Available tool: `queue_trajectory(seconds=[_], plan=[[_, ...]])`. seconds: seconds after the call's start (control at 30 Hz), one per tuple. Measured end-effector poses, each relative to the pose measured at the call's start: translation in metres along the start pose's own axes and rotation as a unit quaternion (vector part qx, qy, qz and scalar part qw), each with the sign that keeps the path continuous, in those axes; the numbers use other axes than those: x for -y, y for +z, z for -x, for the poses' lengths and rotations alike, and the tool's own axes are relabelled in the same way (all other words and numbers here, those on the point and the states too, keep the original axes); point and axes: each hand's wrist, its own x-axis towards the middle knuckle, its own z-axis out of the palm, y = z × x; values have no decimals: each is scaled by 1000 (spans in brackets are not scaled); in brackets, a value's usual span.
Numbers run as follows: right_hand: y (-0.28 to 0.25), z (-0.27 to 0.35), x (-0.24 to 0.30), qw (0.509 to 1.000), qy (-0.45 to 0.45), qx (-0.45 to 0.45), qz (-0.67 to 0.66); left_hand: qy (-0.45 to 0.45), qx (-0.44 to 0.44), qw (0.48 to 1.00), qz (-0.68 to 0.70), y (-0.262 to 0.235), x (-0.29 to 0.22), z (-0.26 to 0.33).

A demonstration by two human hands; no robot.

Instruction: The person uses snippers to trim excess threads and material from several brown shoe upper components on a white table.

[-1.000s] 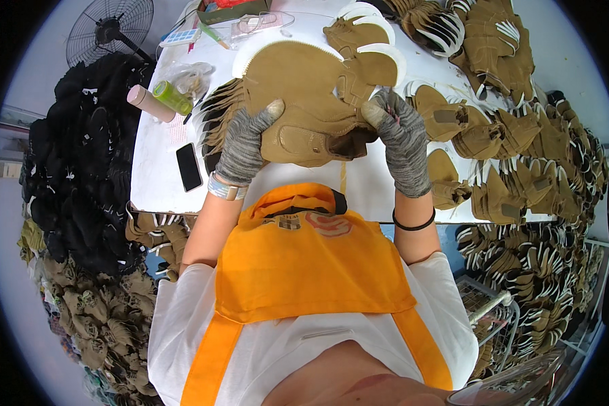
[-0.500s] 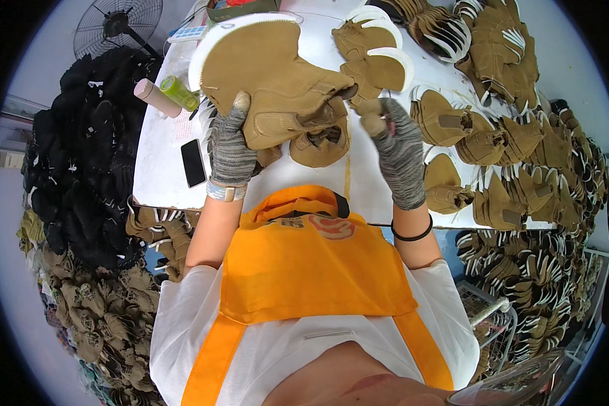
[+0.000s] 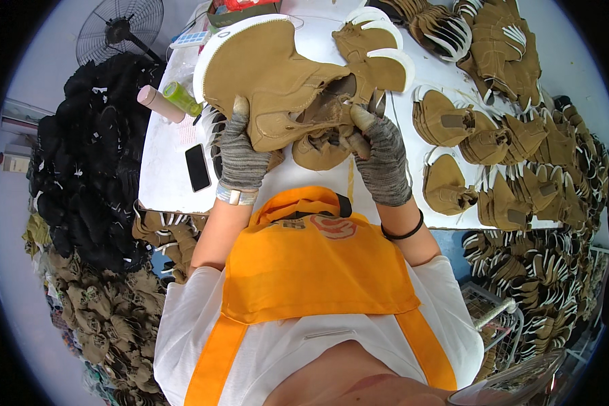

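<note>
A tan shoe upper (image 3: pixel 257 68) with a white curved edge is held up over the white table. My left hand (image 3: pixel 242 152), in a grey knit glove with bare fingertips, is closed on its lower left side, thumb on top. My right hand (image 3: pixel 384 155), gloved the same way, pinches the right end of the upper by its opening. A small dark, shiny piece (image 3: pixel 377 103) shows just above the right fingers; its kind I cannot make out. Beneath the held piece lies another tan upper (image 3: pixel 316 154), partly hidden.
A phone (image 3: pixel 197 168), a pink bottle (image 3: pixel 160 103) and a green bottle (image 3: pixel 181 99) are on the table's left. Stacked tan uppers (image 3: pixel 443 118) line the right side. Black pieces (image 3: pixel 81 169) are piled left, near a fan (image 3: pixel 118 30). A box (image 3: pixel 243 12) stands at the back.
My right hand has moved left from beside the shoe upper and now grips its right end. My left hand keeps its hold, and the upper has tilted slightly.
</note>
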Motion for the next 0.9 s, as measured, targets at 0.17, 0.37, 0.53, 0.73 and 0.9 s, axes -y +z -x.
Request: queue_trajectory(seconds=[0.17,0.37,0.53,0.73,0.9], plan=[[11,0,23,992,120,-26,-19,-5,5,1000,25,-7,0,-3],[3,-3,15,984,22,-56,166,27,12,999,-22,2,1,-2],[-9,4,22,933,-71,-46,349,86,-3,985,-149,3,-4,-2],[8,13,49,837,-167,-37,520,107,-21,979,-171,21,-2,1],[5,15,45,745,-228,-48,624,91,-15,983,-160,17,1,-1]])
